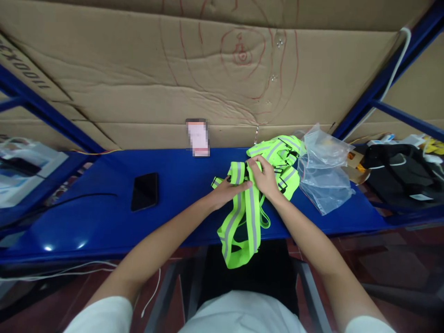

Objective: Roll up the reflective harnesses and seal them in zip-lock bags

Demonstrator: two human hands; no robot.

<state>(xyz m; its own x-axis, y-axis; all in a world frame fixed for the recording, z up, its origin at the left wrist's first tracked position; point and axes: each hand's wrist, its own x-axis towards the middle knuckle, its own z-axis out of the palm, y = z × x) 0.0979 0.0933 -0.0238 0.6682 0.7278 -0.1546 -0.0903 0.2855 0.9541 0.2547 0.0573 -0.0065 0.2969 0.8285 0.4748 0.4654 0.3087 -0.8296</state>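
Both hands are on a neon yellow-green reflective strap [255,217] with a grey stripe along its middle. My left hand [227,190] is closed on the strap's left side, thumb pointing right across it. My right hand [264,178] grips the upper right part, its fingers bent over the band. From the hands the strap hangs in a long loop past the table's front edge. Dark buckle parts show near the fingers, partly covered. Just behind my right hand lies a heap of similar reflective straps [286,144] with black buckles.
On the blue table [111,185] lies a black phone [144,191]; another phone [198,137] with a blurred screen leans against the cardboard wall [138,69]. Clear plastic bags [324,171] sit right of the straps. Beyond them is a black bag [404,175]. Blue frame posts flank the table.
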